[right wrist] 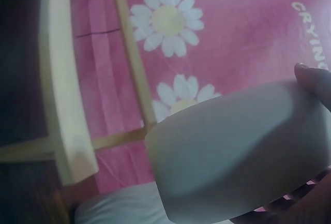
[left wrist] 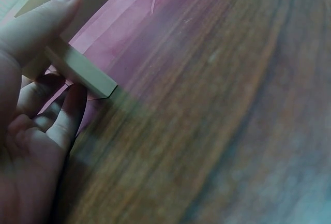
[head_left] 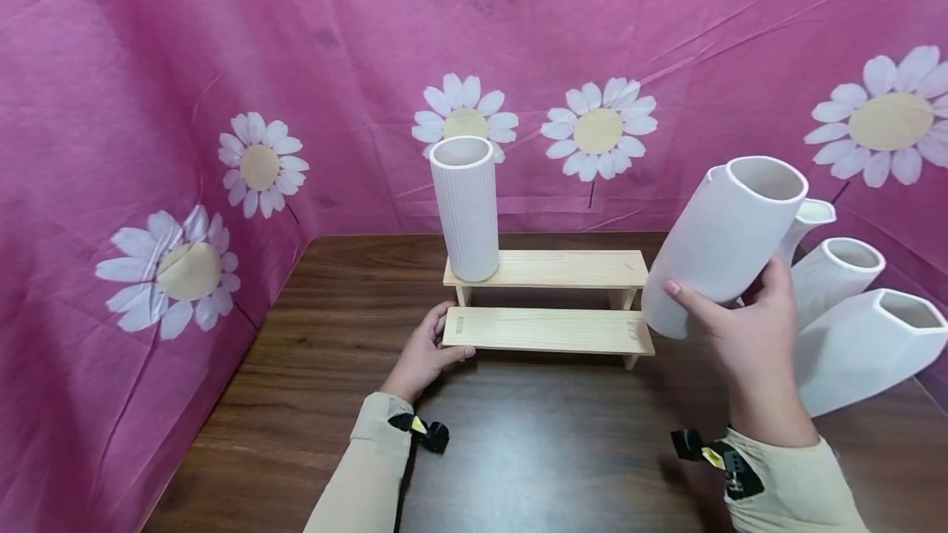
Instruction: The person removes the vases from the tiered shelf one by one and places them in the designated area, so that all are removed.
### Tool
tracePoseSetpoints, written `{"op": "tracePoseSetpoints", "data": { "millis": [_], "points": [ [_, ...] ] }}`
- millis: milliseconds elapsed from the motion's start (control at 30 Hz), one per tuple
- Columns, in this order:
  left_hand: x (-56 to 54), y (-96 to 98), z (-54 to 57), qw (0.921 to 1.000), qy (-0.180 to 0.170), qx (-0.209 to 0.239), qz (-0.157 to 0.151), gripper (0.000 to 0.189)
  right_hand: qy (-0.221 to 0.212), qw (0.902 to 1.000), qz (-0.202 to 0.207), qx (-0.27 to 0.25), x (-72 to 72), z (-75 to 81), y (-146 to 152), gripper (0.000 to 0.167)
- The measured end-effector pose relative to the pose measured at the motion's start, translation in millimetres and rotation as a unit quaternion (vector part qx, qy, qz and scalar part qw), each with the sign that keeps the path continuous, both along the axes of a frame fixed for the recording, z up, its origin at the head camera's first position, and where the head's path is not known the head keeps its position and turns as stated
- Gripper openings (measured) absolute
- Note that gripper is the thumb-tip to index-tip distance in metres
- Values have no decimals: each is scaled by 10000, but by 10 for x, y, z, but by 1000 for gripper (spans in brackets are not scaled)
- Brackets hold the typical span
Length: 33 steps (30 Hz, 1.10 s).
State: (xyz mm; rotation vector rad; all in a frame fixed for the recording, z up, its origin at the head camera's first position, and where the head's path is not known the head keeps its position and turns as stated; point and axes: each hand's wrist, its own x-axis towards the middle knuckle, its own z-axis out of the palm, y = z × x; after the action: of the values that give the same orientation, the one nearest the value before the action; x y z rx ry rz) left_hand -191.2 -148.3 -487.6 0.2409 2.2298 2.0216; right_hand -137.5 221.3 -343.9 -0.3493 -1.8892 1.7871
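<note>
A two-step wooden stand sits on the table, and my left hand grips the left end of its lower step. In the left wrist view the thumb lies against the board while the fingers bend beneath it. My right hand holds a smooth white vase, tilted with its mouth up and to the right, beside the stand's right end. The right wrist view shows this vase's base close to the stand. On the upper step's left end, a ribbed white cylindrical vase stands upright.
Three more white vases are at the right: a partly hidden one with a flared mouth, a round-mouthed one and a faceted one. Pink daisy-print cloth hangs behind and beside the dark wooden table.
</note>
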Motion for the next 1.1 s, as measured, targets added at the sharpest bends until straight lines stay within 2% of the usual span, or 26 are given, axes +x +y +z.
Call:
{"op": "tracePoseSetpoints", "data": {
  "millis": [167, 433, 633, 800, 1100],
  "points": [
    [-2, 8, 12, 10000, -5, 34, -13, 89, -151, 9990, -199, 367, -9, -88, 72, 90],
    [4, -15, -11, 10000, -63, 38, 43, 89, -151, 9989, -382, 240, -104, -264, 173, 91],
    [0, -17, -9, 9999, -11, 120, -15, 89, -654, 9941, -639, 591, -147, -399, 205, 95],
    [-2, -8, 3, 9999, -27, 170, -14, 88, -841, 9911, -819, 626, -178, -475, 210, 97],
    [-9, -21, -15, 9998, -12, 182, -78, 89, -1325, 9850, -862, 692, -176, -553, 229, 103]
  ]
}}
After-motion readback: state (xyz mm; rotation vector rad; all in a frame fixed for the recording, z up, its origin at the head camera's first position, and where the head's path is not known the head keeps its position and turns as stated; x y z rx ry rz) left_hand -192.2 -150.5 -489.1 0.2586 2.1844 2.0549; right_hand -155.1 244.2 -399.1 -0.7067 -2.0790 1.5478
